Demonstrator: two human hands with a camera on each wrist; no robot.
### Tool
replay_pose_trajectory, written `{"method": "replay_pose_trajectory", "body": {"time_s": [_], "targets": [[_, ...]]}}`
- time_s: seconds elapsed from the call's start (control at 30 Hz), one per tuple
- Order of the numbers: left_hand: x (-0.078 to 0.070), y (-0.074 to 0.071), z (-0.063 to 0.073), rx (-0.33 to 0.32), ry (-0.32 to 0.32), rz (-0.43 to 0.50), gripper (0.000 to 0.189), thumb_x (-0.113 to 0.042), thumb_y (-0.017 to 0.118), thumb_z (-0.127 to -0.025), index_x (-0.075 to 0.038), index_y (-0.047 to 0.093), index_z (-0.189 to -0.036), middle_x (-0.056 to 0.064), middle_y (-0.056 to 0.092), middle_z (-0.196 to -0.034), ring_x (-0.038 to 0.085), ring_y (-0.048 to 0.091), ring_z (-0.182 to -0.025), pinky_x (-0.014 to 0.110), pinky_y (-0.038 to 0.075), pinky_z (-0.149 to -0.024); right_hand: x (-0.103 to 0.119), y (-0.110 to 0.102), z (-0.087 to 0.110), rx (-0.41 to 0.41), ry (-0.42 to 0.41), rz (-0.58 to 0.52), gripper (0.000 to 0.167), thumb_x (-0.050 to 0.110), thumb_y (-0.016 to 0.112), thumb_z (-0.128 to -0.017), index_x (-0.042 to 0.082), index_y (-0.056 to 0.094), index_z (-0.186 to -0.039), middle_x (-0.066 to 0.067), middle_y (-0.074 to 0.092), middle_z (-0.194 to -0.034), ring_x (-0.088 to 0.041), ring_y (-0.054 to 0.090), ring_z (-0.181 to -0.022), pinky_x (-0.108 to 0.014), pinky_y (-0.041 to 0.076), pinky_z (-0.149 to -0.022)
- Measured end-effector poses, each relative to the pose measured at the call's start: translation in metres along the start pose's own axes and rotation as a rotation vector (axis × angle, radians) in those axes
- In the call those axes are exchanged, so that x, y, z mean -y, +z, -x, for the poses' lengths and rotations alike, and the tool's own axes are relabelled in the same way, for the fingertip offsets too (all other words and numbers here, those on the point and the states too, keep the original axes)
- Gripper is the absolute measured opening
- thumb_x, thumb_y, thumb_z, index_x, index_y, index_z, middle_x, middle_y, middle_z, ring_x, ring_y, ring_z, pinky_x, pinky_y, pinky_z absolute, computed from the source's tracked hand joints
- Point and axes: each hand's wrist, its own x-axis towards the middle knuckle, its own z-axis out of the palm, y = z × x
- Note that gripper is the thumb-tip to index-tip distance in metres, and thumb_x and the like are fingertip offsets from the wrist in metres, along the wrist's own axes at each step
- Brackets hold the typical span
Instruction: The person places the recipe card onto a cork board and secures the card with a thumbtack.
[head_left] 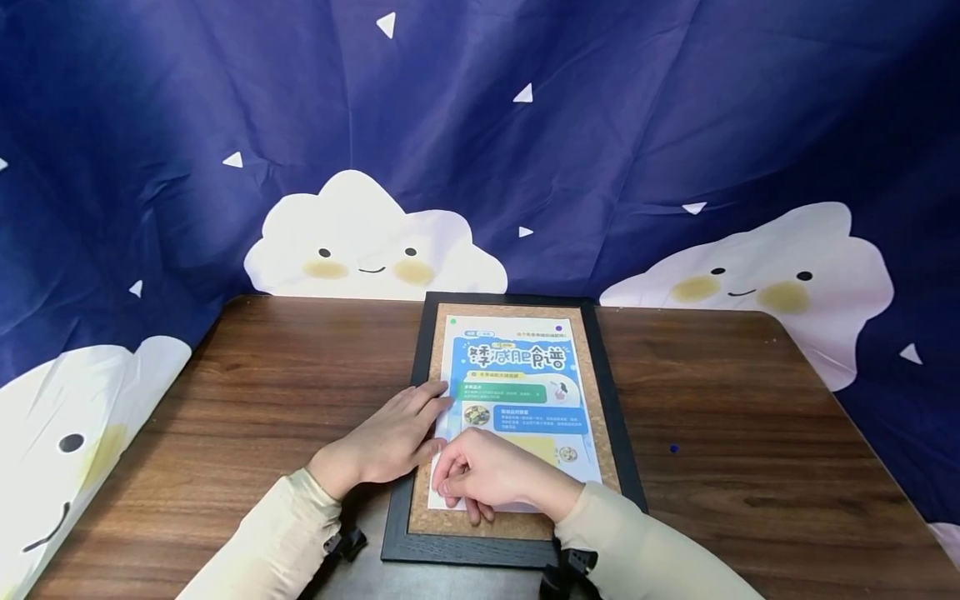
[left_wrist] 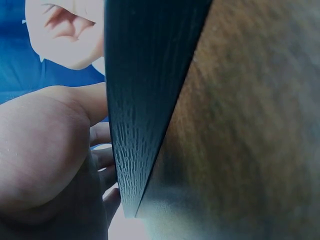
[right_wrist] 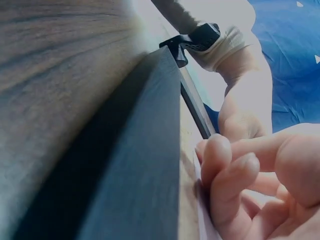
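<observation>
A printed poster [head_left: 517, 379] lies on a black-framed cork board [head_left: 611, 467]. A green pin [head_left: 453, 322] sits at its upper left corner and a purple pin [head_left: 558, 328] at its upper right. My left hand [head_left: 390, 433] rests across the board's left side, fingers extended, fingertips on the poster's left edge. Over the poster's lower left part is my right hand [head_left: 495, 471], with its fingers curled and its thumb close to the index finger. In the right wrist view those fingertips [right_wrist: 217, 147] come down at the board's surface; anything between them is hidden.
A small blue pin [head_left: 674, 448] lies on the brown wooden table [head_left: 720, 375], right of the board. Behind the table hangs a dark blue cloth [head_left: 450, 108] printed with clouds. Both wrists carry black camera mounts, close to the board's near edge.
</observation>
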Motion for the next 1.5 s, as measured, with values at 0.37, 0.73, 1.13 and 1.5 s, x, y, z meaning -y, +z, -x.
{"method": "replay_pose_trajectory", "body": {"time_s": [0.37, 0.73, 1.13, 1.5], "targets": [[0.000, 0.000, -0.002, 0.004, 0.000, -0.010, 0.055, -0.020, 0.062, -0.109, 0.007, 0.048, -0.154, 0.027, 0.042, -0.165, 0.041, 0.040, -0.157, 0.061, 0.036, -0.127, 0.006, -0.006, -0.003, 0.032, 0.055, 0.051, 0.014, -0.003, 0.064, -0.104, 0.003, 0.073, -0.095, -0.004, 0.068, -0.071, -0.011, 0.057, -0.040, -0.023, 0.046, -0.039], [0.001, 0.002, 0.000, -0.014, 0.019, -0.046, 0.055, -0.022, 0.062, -0.110, 0.007, 0.049, -0.154, 0.027, 0.044, -0.164, 0.041, 0.042, -0.156, 0.060, 0.039, -0.125, 0.009, -0.001, -0.006, -0.015, 0.084, 0.121, 0.017, -0.004, 0.064, -0.103, 0.009, 0.068, -0.093, -0.004, 0.066, -0.066, -0.011, 0.055, -0.037, -0.023, 0.044, -0.036], [0.001, 0.001, -0.002, -0.005, 0.004, -0.035, 0.054, -0.022, 0.061, -0.110, 0.006, 0.049, -0.154, 0.026, 0.043, -0.165, 0.040, 0.041, -0.156, 0.060, 0.038, -0.126, 0.013, -0.001, -0.005, -0.051, 0.105, 0.194, 0.018, 0.000, 0.070, -0.101, 0.012, 0.069, -0.087, 0.000, 0.061, -0.059, -0.010, 0.050, -0.035, -0.022, 0.037, -0.036], [0.000, 0.000, 0.000, 0.009, -0.006, -0.013, 0.055, -0.021, 0.060, -0.111, 0.006, 0.047, -0.156, 0.026, 0.041, -0.166, 0.040, 0.040, -0.157, 0.061, 0.037, -0.127, -0.002, -0.009, 0.002, -0.021, 0.049, 0.152, 0.015, 0.012, 0.074, -0.103, 0.016, 0.069, -0.089, -0.001, 0.061, -0.059, -0.010, 0.055, -0.037, -0.023, 0.043, -0.037]]}}
